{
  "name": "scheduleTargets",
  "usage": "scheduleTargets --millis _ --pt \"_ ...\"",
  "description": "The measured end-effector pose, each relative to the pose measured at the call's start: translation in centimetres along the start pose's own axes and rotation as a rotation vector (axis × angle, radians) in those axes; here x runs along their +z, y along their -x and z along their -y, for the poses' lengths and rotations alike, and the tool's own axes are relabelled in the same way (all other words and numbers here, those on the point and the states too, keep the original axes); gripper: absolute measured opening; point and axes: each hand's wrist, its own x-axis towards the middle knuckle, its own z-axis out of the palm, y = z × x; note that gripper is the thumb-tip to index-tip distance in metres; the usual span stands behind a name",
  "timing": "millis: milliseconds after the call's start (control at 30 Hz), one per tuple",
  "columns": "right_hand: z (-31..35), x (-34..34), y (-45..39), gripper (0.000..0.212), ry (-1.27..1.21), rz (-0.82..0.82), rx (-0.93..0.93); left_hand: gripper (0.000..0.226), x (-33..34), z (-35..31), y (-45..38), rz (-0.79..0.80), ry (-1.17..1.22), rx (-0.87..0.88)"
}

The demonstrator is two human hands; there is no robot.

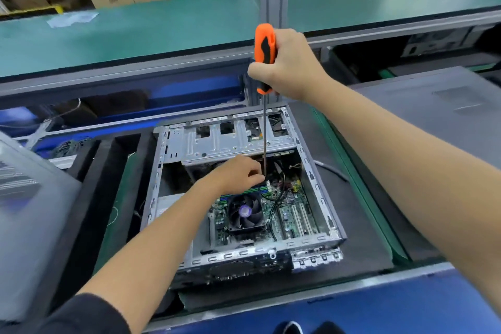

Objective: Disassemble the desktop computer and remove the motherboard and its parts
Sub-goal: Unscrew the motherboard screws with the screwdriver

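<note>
- Right hand (287, 62) fingers wrap the long orange-and-black-handled screwdriver (264, 58); left hand (240, 172) fingers pinch its shaft low down
- A slipping tip could gouge the green motherboard (282, 214) just below those fingers

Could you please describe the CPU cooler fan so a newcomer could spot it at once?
Look inside the open computer case lying on the bench. On the green motherboard sits the fan: black blades, purple round hub label, unlike the flat slots beside it.

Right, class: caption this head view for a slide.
Right hand drives a screwdriver into the open case; left hand steadies its shaft.
</note>
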Motion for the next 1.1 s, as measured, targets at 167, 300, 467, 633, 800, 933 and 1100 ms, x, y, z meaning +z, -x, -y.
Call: scheduleTargets --millis 167,300,467,633,800,933,1100 --pt "-2.4 0.0 0.6 0.025 0.054 0.017 0.009 0.025 2.1 -0.6 -1.4 0.140 -0.116 0.122" --pt "-3.2 0.2 0.9 0.021 0.099 0.021 0.004 0.041 3.6 -1.2 -3.2 0.196 -0.248 0.229" --pt "-3.5 -0.5 0.4 0.023 0.115 -0.001 0.033 0.047 4.1 -0.6 -4.6 0.240 -0.448 0.300" --pt "-3.4 -0.7 -0.3 0.028 0.086 -0.036 0.064 0.035 3.7 -0.5 -4.5 0.228 -0.508 0.326" --pt "-3.6 -0.3 -0.4 0.020 0.097 0.013 0.023 0.027 3.3 -0.6 -3.8 0.140 -0.596 0.328" --pt "-3.7 -0.1 -0.9 0.026 0.095 0.067 -0.002 0.017 3.3 -0.1 -3.1 0.087 -0.536 0.131" --pt "-4.4 0.5 -0.6 0.024 0.065 0.104 0.019 0.020 3.5 0.7 -2.9 0.076 -0.262 -0.116"
